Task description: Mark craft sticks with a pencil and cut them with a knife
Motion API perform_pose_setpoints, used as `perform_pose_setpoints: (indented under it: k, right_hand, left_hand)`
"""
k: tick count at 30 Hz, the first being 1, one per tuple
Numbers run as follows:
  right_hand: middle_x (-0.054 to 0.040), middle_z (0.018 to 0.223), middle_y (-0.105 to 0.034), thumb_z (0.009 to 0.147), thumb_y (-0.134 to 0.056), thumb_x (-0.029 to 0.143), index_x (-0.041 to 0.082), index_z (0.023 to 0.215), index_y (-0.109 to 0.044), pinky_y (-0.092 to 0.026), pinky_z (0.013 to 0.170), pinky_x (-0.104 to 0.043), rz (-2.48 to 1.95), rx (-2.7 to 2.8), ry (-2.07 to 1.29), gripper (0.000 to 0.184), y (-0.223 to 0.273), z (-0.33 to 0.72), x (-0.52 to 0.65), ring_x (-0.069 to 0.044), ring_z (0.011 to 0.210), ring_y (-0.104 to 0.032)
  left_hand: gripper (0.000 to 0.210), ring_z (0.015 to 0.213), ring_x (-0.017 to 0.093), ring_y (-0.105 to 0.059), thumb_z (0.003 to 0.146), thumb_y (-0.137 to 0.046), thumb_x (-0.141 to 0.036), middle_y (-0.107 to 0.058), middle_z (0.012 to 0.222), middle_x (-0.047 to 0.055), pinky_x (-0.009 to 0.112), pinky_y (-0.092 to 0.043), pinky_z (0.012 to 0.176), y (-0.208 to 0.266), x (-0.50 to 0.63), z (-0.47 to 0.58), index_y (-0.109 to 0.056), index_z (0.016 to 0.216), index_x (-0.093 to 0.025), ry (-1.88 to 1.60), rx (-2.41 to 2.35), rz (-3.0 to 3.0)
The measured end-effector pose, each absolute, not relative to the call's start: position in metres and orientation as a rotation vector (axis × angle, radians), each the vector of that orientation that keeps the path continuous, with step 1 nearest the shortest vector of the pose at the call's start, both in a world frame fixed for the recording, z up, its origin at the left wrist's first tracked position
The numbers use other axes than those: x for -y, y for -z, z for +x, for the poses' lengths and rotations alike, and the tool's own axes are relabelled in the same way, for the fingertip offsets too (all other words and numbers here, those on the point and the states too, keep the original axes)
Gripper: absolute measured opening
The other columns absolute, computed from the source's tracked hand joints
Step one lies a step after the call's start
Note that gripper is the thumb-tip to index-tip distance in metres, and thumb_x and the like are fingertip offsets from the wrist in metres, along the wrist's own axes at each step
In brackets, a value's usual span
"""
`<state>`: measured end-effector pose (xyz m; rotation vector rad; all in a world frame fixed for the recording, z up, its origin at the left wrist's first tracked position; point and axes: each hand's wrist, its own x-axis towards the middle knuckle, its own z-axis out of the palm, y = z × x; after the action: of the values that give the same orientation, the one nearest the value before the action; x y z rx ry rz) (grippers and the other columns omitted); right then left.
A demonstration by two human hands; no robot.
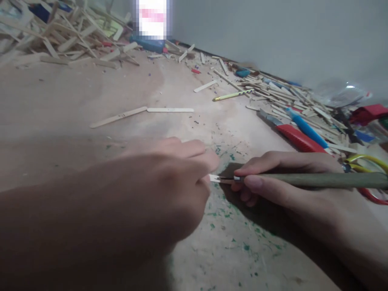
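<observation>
- Left hand (169,190): closed in a pinch on a small wooden stick piece (218,178), pressed low over the desk (91,97); only the pale tip shows past the fingertips.
- Right hand (281,182): fingers wrapped shut, pen-style, around a craft knife (318,180) with an olive-green handle; metal tip touching the stick piece.
- Stick piece, by appearance: very light, thin, stiff, liable to split along the grain or skid on the dusty surface. Best held flat, close behind the cut line, fingertips clear of the blade path.
- Knife handle: slim, round, likely to roll; best gripped near the collar for control.
- Nearby: two whole craft sticks (142,113) lying end to end beyond the hands, a red-handled cutter (292,136) to the right, a loose stick pile (60,36) at the far left.
</observation>
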<state>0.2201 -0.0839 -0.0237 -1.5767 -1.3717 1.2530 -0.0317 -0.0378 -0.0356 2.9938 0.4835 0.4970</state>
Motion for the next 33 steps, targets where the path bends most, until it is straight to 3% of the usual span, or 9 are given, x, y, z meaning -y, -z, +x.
perform_pose_setpoints:
  k: [3,11,17,23,29,33]
  right_hand:
    - [-0.0041,0.075,-0.081,0.073,-0.1,0.049,0.031,0.08,-0.089,-0.066,0.06,-0.023,-1.591,1.391,-1.241,0.023,0.023,0.221,0.084,-0.019,0.066,-0.077]
    - [-0.0051,0.079,-0.082,0.082,-0.093,0.048,0.032,0.082,-0.089,-0.066,0.06,-0.023,-1.606,1.449,-1.164,0.017,0.024,0.222,0.086,-0.019,0.067,-0.078]
    - [-0.0045,0.082,-0.083,0.073,-0.099,0.058,0.033,0.081,-0.087,-0.065,0.06,-0.027,-1.674,1.346,-1.282,0.028,0.021,0.22,0.089,-0.023,0.071,-0.08]
    - [-0.0058,0.08,-0.082,0.078,-0.099,0.044,0.03,0.086,-0.088,-0.061,0.05,-0.027,-1.522,1.466,-1.296,0.019,0.029,0.231,0.086,-0.024,0.065,-0.078]
    - [-0.0014,0.075,-0.082,0.086,-0.095,0.037,0.031,0.085,-0.088,-0.06,0.057,-0.014,-1.421,1.562,-1.217,0.009,0.033,0.236,0.08,-0.015,0.065,-0.078]
    - [-0.0008,0.075,-0.082,0.087,-0.094,0.034,0.029,0.087,-0.089,-0.06,0.057,-0.013,-1.429,1.572,-1.196,0.007,0.034,0.236,0.08,-0.014,0.065,-0.078]
  left_hand:
    - [0.023,0.071,0.018,-0.048,0.087,-0.057,-0.001,-0.049,0.08,0.002,0.037,-0.036,0.057,0.036,0.037,-0.031,-0.073,0.083,-0.016,-0.504,-0.461,2.978]
    - [0.021,0.069,0.018,-0.045,0.087,-0.057,-0.002,-0.045,0.078,0.002,0.035,-0.031,0.055,0.036,0.038,-0.029,-0.07,0.079,-0.017,-0.483,-0.433,2.99]
    - [0.02,0.069,0.018,-0.045,0.082,-0.06,-0.001,-0.045,0.078,0.002,0.036,-0.033,0.054,0.038,0.038,-0.03,-0.066,0.073,-0.018,-0.466,-0.441,2.993]
    - [0.023,0.071,0.019,-0.04,0.088,-0.055,-0.002,-0.042,0.08,0.002,0.04,-0.031,0.06,0.037,0.041,-0.032,-0.057,0.073,-0.02,-0.505,-0.389,3.143]
    - [0.03,0.077,0.018,-0.042,0.089,-0.062,-0.013,-0.032,0.083,0.001,0.036,-0.031,0.066,0.043,0.037,-0.037,-0.044,0.066,-0.02,-0.626,-0.306,3.146]
    - [0.025,0.075,0.018,-0.043,0.092,-0.051,-0.011,-0.032,0.082,0.001,0.034,-0.031,0.064,0.043,0.039,-0.036,-0.049,0.068,-0.02,-0.55,-0.378,3.291]
